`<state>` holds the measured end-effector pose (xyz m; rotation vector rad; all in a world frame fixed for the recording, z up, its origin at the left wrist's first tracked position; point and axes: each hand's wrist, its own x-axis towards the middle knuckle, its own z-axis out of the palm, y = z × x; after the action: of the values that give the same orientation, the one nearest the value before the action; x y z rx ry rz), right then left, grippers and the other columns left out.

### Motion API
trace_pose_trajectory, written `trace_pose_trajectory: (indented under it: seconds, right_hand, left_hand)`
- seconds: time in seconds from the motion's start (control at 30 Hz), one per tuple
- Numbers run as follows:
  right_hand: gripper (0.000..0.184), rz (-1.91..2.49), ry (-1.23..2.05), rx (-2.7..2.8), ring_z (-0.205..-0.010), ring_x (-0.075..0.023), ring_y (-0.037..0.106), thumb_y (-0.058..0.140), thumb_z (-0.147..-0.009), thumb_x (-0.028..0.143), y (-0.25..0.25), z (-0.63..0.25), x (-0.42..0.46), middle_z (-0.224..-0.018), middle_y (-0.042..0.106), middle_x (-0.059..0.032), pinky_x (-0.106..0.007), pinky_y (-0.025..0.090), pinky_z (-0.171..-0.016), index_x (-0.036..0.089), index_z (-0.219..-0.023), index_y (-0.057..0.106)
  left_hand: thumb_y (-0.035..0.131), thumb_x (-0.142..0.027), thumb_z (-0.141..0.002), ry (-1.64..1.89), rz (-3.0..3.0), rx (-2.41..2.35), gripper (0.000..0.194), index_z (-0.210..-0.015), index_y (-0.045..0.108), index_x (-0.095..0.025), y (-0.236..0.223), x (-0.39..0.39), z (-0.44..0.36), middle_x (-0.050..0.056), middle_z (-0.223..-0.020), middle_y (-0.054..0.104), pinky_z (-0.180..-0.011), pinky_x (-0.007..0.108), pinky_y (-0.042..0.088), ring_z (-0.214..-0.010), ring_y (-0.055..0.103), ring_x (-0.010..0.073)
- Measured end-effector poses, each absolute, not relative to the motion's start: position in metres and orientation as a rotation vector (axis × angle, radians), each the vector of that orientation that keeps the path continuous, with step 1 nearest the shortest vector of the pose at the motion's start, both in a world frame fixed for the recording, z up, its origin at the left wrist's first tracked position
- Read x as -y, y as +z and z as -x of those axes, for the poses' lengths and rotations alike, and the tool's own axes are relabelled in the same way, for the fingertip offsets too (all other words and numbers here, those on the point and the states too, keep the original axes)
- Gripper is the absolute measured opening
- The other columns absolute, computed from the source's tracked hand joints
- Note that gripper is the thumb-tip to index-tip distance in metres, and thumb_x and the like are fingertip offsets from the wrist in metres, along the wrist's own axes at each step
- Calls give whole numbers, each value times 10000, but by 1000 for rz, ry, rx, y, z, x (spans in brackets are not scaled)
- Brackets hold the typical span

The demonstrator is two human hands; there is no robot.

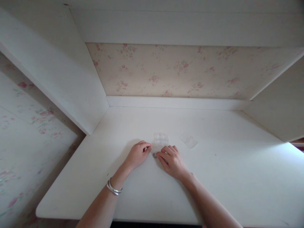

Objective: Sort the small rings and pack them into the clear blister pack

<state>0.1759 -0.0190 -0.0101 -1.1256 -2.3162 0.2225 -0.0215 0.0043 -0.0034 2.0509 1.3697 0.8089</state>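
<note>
Right hand [172, 161]: fingertips clamped on grey piece [155, 155], low, seemingly for steadiness;
Left hand [141, 153]: fingertips together (whether on anything, I cannot tell);
Clear tray [161, 137]: one o'clock from the piece, seemingly for reach.

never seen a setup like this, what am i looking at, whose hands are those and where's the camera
There is no machine here: one person works with two bare hands. The single picture comes from a camera worn on that person's head, looking forward and down, so the left hand and right hand are the wearer's own. A silver bracelet circles the left wrist. On the white desk lie a clear gridded piece, just beyond the hands, and a flat clear piece to its right. The right fingertips hold a small greyish object, too small to identify. The left fingers are curled; whether they grip anything is unclear.
</note>
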Motion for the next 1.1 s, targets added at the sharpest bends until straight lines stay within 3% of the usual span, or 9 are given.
trace_pose_trajectory:
  seconds: [0.17, 0.3, 0.53, 0.77, 1.1]
  right_hand:
    - [225, 1162, 279, 2084, -762, -153, 531, 462, -907, 274, -18, -177, 13, -805, 581, -48, -305, 383, -723, 212, -904, 678]
    - [231, 1233, 239, 1968, -774, -161, 545, 463, -908, 302, -17, -178, -1, -805, 585, -47, -306, 409, -718, 217, -917, 678]
    - [207, 1342, 9, 2111, -775, -158, 542, 485, -902, 288, -4, -174, -32, -829, 595, -39, -297, 362, -708, 224, -896, 683]
    - [200, 1398, -138, 2252, -791, -159, 537, 489, -901, 271, 2, -167, -51, -858, 609, -35, -303, 325, -704, 241, -878, 685]
    - [242, 1397, 152, 1858, -734, -142, 558, 488, -879, 341, -9, -190, -40, -796, 601, -25, -275, 409, -675, 218, -850, 694]
  left_hand:
    - [478, -310, -873, 707, -2114, -1244, 229, -864, 686, -215, 3, 1, 20, 19, -804, 651, -678, 233, 442, -721, 572, 133]
    - [523, -277, -851, 654, -2268, -1223, 174, -834, 687, -220, 0, 5, 19, 17, -793, 639, -752, 252, 441, -784, 571, 147]
    - [564, -276, -826, 609, -2348, -1216, 152, -897, 690, -229, -9, 8, 19, 33, -907, 632, -823, 277, 449, -875, 572, 167]
    - [498, -258, -868, 608, -2361, -1211, 209, -910, 701, -241, -8, 9, 20, 35, -902, 634, -818, 284, 454, -868, 575, 167]
    - [483, -271, -878, 671, -2290, -1188, 227, -880, 705, -225, -5, 8, 18, 42, -874, 631, -792, 281, 457, -835, 576, 161]
